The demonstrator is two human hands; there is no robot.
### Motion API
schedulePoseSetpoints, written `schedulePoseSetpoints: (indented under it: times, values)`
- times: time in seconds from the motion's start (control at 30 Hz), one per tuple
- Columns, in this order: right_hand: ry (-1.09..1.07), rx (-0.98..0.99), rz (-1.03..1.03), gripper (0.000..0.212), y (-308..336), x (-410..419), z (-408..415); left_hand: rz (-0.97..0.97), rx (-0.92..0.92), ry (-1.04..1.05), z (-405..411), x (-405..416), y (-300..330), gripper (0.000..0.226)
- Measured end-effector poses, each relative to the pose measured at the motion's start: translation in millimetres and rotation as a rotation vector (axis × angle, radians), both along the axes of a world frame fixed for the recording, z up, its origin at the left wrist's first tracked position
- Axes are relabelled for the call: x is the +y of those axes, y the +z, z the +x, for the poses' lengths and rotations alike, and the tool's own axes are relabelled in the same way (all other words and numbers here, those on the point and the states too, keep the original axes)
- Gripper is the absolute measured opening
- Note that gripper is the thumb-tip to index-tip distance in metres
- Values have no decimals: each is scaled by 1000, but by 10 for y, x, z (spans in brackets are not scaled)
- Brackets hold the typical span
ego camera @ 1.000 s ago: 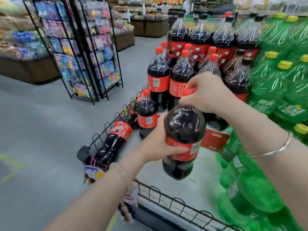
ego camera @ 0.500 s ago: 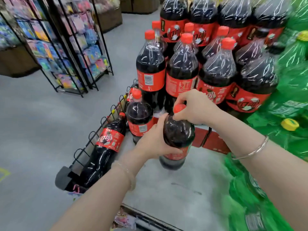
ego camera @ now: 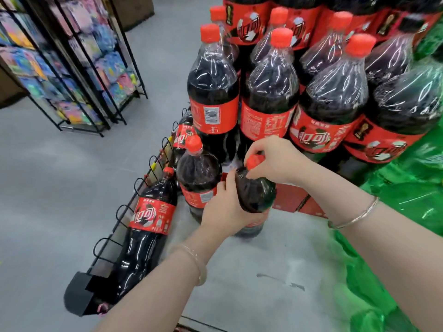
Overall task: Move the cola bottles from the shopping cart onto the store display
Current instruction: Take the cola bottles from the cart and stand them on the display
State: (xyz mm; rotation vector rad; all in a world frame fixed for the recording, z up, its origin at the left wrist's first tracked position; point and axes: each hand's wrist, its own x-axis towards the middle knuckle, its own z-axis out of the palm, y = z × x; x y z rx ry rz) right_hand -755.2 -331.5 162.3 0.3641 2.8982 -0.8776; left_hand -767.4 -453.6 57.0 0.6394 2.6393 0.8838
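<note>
**Both hands on one cola bottle at the foot of the stack**

The person holds a single cola bottle (ego camera: 255, 188) upright with both hands. The left hand (ego camera: 226, 212) wraps around the bottle's body from the near left side, thumb up along the shoulder and fingers curled round the label, so that grip is closed firmly on the bottle. The right hand (ego camera: 275, 161) comes in from above and to the right, its fingers pinching the red cap (ego camera: 254, 161). The bottle's base is at the grey platform (ego camera: 275, 259); whether it rests there or hangs just above, I cannot tell.

Just to the left of the held bottle stands another upright cola bottle (ego camera: 197, 173), close enough that the left hand's knuckles are nearly against it. Further left, a third cola bottle (ego camera: 148, 221) lies on its side along the black wire rail (ego camera: 124, 212) at the platform's edge, cap pointing away from the person.

Directly behind the held bottle rises the stacked display of cola bottles (ego camera: 268, 92), shrink-wrapped and red-capped, in at least two tiers. Green bottles (ego camera: 407, 188) are packed along the right side. A bracelet (ego camera: 354, 216) sits on the right wrist and a paler one (ego camera: 199, 264) on the left. Across the grey floor (ego camera: 60, 176) to the left stands a black wire rack (ego camera: 72, 63) of colourful packets.
</note>
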Motion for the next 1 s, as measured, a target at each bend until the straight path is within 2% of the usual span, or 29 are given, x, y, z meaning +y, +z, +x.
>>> schedulePoseSetpoints:
  times: [0.13,0.27,0.4,0.73,0.83,1.0]
  values:
    - [27,-12,1,23,-2,-6,-82,-48,99,9,-65,15,-18,114]
    - [48,-21,-11,22,-2,-20,-145,26,165,30,-68,4,-26,108]
    - [36,-30,-29,20,-7,10,-189,-18,236,-50,-118,0,-20,108]
    - [82,-47,-30,21,-5,70,-141,-33,172,-193,-237,-78,55,112]
    - [60,-16,31,30,-26,51,-105,-50,131,-204,-242,-75,51,114]
    - [-55,21,84,27,-69,41,-87,-42,117,-231,-267,-36,68,108]
